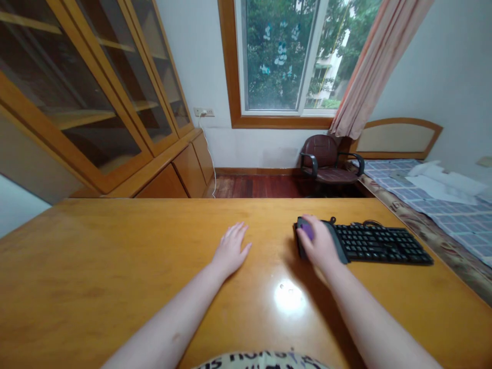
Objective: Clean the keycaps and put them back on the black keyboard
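My left hand (229, 251) lies on the wooden desk (115, 266) with its fingers stretched forward and the thumb apart. Nothing is in it. At the left end of a black keyboard (380, 243), my right hand (321, 243) is closed on a dark grey flat pad (339, 241). A purple patch (307, 230) shows between thumb and fingers. The pad covers part of the keyboard's left side, and my hand hides much of it. Whether the purple part belongs to the pad, I cannot tell. The keyboard's cable (371, 223) is bunched behind it.
Beyond the desk's far edge stands a dark red armchair (321, 156), below a window (280, 56) with a pink curtain (378, 66). A bed (453, 220) with white sheets of material (442, 179) is at the right. A glass-doored cabinet (161, 133) lines the left wall.
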The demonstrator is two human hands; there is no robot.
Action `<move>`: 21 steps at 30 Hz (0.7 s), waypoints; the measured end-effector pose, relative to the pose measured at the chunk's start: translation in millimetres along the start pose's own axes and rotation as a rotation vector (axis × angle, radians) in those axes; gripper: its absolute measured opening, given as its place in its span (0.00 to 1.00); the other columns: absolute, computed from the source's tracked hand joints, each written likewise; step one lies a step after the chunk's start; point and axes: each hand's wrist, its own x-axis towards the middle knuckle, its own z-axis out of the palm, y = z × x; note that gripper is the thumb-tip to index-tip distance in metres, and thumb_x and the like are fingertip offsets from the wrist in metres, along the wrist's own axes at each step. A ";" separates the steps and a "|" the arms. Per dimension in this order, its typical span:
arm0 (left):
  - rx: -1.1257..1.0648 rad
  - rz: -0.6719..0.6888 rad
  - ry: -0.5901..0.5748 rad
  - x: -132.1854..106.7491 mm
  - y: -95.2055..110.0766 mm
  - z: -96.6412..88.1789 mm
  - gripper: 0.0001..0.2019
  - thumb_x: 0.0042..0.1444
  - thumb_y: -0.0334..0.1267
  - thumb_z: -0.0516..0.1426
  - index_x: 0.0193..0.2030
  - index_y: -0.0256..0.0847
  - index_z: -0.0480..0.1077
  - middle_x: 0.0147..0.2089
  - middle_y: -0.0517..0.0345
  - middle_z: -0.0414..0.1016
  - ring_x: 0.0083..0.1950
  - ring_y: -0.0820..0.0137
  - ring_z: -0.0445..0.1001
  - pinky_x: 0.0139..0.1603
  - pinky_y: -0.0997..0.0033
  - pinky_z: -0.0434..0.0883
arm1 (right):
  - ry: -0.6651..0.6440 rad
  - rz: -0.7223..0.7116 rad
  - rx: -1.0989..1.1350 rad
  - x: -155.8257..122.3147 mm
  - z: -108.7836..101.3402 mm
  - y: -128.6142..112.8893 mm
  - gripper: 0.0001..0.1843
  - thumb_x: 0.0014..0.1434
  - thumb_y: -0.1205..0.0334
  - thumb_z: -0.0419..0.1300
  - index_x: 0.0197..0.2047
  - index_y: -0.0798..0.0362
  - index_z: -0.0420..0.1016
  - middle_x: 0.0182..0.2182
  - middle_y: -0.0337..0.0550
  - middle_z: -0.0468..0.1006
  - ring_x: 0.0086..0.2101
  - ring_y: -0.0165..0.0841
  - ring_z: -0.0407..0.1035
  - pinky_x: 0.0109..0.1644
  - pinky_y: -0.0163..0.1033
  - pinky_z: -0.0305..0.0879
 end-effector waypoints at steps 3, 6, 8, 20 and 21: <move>0.137 -0.002 -0.027 -16.5 -10.5 17.2 0.34 0.54 0.50 0.52 0.66 0.40 0.50 0.69 0.47 0.46 0.70 0.55 0.42 0.67 0.48 0.42 | -0.328 -0.081 -0.008 -23.8 60.4 -40.7 0.35 0.58 0.48 0.51 0.63 0.59 0.54 0.63 0.56 0.54 0.62 0.43 0.47 0.63 0.51 0.47; 0.182 -0.010 -0.100 -24.7 -15.4 38.0 0.38 0.53 0.56 0.51 0.67 0.41 0.47 0.70 0.46 0.43 0.70 0.55 0.40 0.66 0.46 0.38 | -0.441 0.012 -0.132 -35.1 94.5 -47.9 0.45 0.55 0.40 0.51 0.65 0.64 0.48 0.65 0.61 0.45 0.64 0.47 0.39 0.64 0.54 0.38; 0.187 -0.012 -0.144 -25.0 -16.8 44.8 0.39 0.53 0.58 0.49 0.67 0.41 0.47 0.69 0.45 0.45 0.70 0.55 0.41 0.66 0.45 0.36 | -0.483 0.022 -0.184 -35.6 101.4 -44.4 0.47 0.55 0.37 0.49 0.66 0.66 0.46 0.65 0.61 0.44 0.64 0.47 0.38 0.65 0.54 0.34; 0.183 -0.027 -0.154 -23.1 -15.3 43.4 0.39 0.53 0.60 0.48 0.67 0.42 0.47 0.69 0.46 0.46 0.70 0.56 0.43 0.66 0.47 0.35 | -0.488 -0.011 -0.239 -35.0 101.2 -42.7 0.47 0.57 0.36 0.44 0.66 0.65 0.46 0.65 0.59 0.45 0.64 0.45 0.39 0.65 0.53 0.32; 0.179 -0.025 -0.150 -23.2 -15.6 43.6 0.39 0.53 0.60 0.48 0.67 0.42 0.47 0.69 0.46 0.47 0.69 0.56 0.43 0.66 0.47 0.36 | -0.486 -0.009 -0.234 -35.1 101.2 -42.4 0.47 0.57 0.36 0.44 0.66 0.65 0.46 0.65 0.58 0.46 0.64 0.45 0.39 0.65 0.53 0.32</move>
